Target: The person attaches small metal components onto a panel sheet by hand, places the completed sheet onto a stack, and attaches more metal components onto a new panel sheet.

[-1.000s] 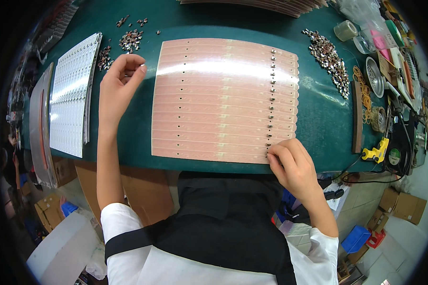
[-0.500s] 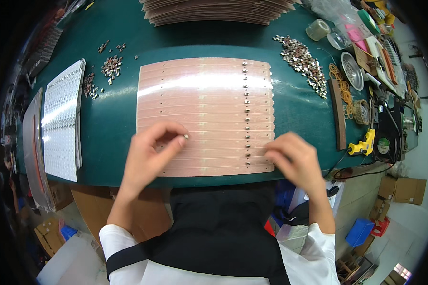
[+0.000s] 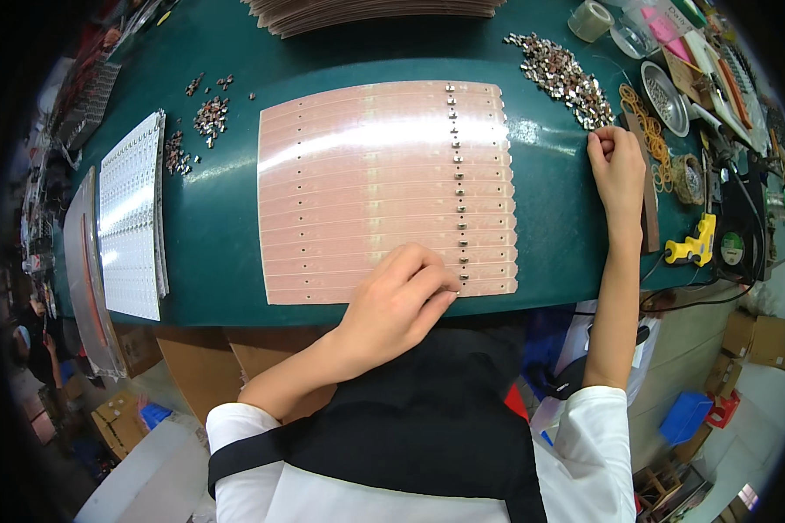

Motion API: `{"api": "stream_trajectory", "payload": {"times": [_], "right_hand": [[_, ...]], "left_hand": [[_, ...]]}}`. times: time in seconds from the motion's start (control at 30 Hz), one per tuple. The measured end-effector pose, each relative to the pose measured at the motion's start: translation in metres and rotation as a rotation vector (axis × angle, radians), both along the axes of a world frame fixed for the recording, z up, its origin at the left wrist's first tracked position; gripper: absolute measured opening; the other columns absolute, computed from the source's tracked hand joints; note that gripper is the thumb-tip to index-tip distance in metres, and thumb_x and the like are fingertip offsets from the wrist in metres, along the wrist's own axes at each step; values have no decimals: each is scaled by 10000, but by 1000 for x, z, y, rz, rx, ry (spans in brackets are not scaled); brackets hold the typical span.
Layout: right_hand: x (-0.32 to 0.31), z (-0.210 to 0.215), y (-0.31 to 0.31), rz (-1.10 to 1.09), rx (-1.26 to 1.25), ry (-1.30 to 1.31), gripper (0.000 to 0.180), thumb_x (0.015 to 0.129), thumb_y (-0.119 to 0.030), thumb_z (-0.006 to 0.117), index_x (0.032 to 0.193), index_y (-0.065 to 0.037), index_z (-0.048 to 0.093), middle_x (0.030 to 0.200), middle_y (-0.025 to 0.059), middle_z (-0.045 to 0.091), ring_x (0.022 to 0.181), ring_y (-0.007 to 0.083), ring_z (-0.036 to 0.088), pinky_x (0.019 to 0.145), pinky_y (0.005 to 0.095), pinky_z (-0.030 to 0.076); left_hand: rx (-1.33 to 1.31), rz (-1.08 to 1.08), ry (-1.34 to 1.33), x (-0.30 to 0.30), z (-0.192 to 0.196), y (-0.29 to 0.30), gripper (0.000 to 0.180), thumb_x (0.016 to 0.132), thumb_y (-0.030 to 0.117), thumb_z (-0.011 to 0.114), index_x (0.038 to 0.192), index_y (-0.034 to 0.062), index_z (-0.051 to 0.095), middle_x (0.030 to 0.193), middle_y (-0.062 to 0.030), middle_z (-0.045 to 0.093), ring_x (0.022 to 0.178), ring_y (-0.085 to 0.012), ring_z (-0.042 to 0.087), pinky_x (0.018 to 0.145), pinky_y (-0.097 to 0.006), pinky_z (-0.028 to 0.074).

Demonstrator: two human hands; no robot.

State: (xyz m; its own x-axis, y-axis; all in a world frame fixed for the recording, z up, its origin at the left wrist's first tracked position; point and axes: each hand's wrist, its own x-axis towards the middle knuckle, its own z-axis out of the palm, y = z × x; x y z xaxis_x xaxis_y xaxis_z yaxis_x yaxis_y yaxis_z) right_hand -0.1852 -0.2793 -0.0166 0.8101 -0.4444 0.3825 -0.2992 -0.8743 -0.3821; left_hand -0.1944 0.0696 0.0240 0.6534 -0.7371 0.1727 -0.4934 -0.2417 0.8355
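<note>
Left hand (image 3: 398, 301): fingers curled, tips pinched down on the near edge of the sheet of pale pink flat strips (image 3: 357, 192), right beside the column of small metal clips (image 3: 458, 187) at its lowest rows; whether a clip sits betw. the fingertips cannot be told. Right hand (image 3: 617, 166): loosely fisted, knuckles up, resting at the near end of the heap of loose small metal parts (image 3: 562, 77); contents of the fist hidden.

Pink strips lie side by side on the dark green tabletop (image 3: 218, 261), long axes running left–right, stacked away from the person. Clip column crosses them front-to-back, right of centre. The last clips lie just right of the left fingertips, so the left hand is nearer; the heap lies up and left of the right hand, touching or nearly so.

Periphery: white perforated panels (image 3: 132, 218) at far left; smaller part clusters (image 3: 209, 113); yellow tool (image 3: 694, 247) at right edge.
</note>
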Motion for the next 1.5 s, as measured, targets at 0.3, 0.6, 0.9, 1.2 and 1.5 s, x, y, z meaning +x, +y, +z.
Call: {"api": "stream_trajectory", "payload": {"times": [0.3, 0.6, 0.9, 1.2, 1.5], "right_hand": [[-2, 5, 14, 107, 146, -191, 156, 872, -116, 715, 942, -4, 631, 855, 66, 627, 707, 132, 598, 670, 267, 502], [-4, 7, 11, 105, 161, -232, 159, 867, -124, 719, 932, -4, 639, 855, 64, 634, 709, 130, 603, 662, 265, 494], [-8, 12, 15, 121, 193, -204, 120, 868, -100, 693, 926, -20, 624, 856, 76, 629, 717, 166, 634, 682, 293, 528], [-4, 8, 17, 175, 191, -214, 164, 888, -101, 677, 1034, -29, 657, 864, 62, 624, 689, 126, 575, 650, 259, 473], [-53, 30, 92, 357, 950, 24, 382, 933, -38, 623, 1292, 53, 531, 1136, 114, 672, 960, 143, 649, 840, 277, 530]], "left_hand": [[87, 37, -146, -8, -6, -11, 114, 765, 28, 741, 849, 60, 671, 828, -58, 573, 769, -234, 569, 654, -335, 450], [91, 49, -163, -8, -6, -13, 111, 750, 22, 747, 826, 52, 672, 811, -58, 590, 749, -235, 573, 643, -329, 453], [107, 43, -322, -19, -6, -17, 150, 726, 16, 749, 818, 53, 636, 813, -66, 585, 754, -262, 574, 652, -361, 444], [69, 108, -159, -16, 13, 13, 253, 778, 29, 737, 1011, 16, 640, 926, -110, 624, 823, -265, 620, 748, -337, 498], [-167, 675, 611, 56, 34, 157, 482, 920, 64, 645, 1363, -3, 470, 1327, -101, 542, 1276, -225, 510, 1055, -334, 413]]}}
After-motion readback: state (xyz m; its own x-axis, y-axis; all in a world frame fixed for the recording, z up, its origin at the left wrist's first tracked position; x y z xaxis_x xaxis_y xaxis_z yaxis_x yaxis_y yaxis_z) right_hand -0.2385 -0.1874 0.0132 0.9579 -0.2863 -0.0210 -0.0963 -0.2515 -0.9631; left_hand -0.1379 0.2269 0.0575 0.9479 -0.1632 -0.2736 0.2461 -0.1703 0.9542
